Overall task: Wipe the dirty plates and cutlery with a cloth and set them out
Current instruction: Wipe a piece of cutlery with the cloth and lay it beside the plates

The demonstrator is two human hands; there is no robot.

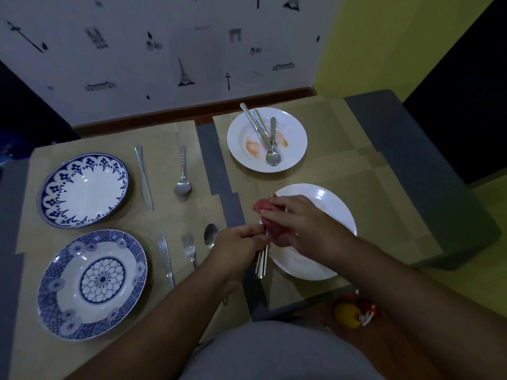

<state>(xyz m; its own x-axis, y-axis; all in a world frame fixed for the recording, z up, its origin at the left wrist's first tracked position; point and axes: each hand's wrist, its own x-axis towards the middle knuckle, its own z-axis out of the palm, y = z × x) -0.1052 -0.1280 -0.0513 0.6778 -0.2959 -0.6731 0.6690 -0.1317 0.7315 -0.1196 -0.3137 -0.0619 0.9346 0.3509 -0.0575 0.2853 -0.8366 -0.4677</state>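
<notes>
My left hand (238,242) grips a bundle of steel cutlery (262,263) by the middle, handles pointing down toward me. My right hand (299,218) holds a pink cloth (263,207) wrapped round the upper ends of that cutlery, above a plain white plate (329,204). A second white plate (295,135) at the back carries orange smears and a spoon with two more pieces of cutlery (264,133). On the left lie two blue-patterned plates (55,187) (60,283). Beside the far one sit a knife (144,178) and a spoon (183,171). Beside the near one sit a knife (166,259), a fork (189,248) and a spoon (210,235).
Beige placemats (343,165) cover a low grey table (411,149) against a patterned wall. A yellow and red object (354,314) lies on the floor at the table's near right corner. My grey-clothed lap fills the bottom of the view.
</notes>
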